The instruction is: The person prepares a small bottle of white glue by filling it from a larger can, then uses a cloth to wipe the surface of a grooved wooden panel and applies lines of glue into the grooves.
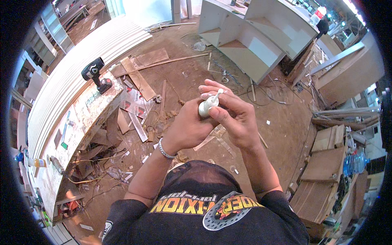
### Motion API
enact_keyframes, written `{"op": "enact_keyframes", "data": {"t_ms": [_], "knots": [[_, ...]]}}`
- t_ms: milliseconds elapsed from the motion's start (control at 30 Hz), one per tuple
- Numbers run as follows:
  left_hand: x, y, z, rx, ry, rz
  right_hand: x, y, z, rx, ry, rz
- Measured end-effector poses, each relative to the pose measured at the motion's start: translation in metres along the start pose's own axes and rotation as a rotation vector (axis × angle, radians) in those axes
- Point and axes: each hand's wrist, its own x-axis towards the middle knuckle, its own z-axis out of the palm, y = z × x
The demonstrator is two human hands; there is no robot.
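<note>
In front of my chest, my left hand is wrapped around a small white squeeze bottle. The bottle's narrow nozzle tilts up and to the right, with a rounded whitish tip. My right hand has its thumb against the bottle's shoulder and its fingers curled around the nozzle side. White residue shows on the right fingertips. Most of the bottle's body is hidden inside my left fist. A silver chain bracelet circles my left wrist.
A cordless drill stands on the workbench at left, beside stacked white panels. An open cabinet carcass is ahead to the right. Wood offcuts and cables litter the floor. Brown boards lie at right near a blue water bottle.
</note>
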Motion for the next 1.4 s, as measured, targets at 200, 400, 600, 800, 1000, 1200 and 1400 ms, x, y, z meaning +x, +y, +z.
{"op": "enact_keyframes", "data": {"t_ms": [200,400,600,800,1000,1200,1400], "knots": [[-0.002,-0.004,0.005,0.012,0.071,0.037,-0.002,-0.001,0.004,0.04,0.035,0.034],[-0.006,-0.006,0.01,0.016,0.161,0.028,-0.004,0.003,0.01,0.087,0.074,0.062],[-0.007,-0.01,0.011,0.004,0.193,0.078,0.0,0.008,0.006,0.032,-0.007,0.052],[-0.022,-0.024,-0.005,0.031,-0.026,-0.067,-0.005,0.012,0.009,0.209,-0.113,0.257],[-0.073,-0.04,-0.017,-0.154,0.289,-0.086,-0.016,0.064,0.032,0.395,-0.345,0.299],[-0.172,-0.049,-0.082,0.039,0.772,-0.176,-0.009,0.126,0.106,0.397,-0.521,0.539],[-0.271,-0.089,-0.199,-0.04,1.19,-0.203,0.031,0.155,0.271,0.079,-0.718,0.511]]}}
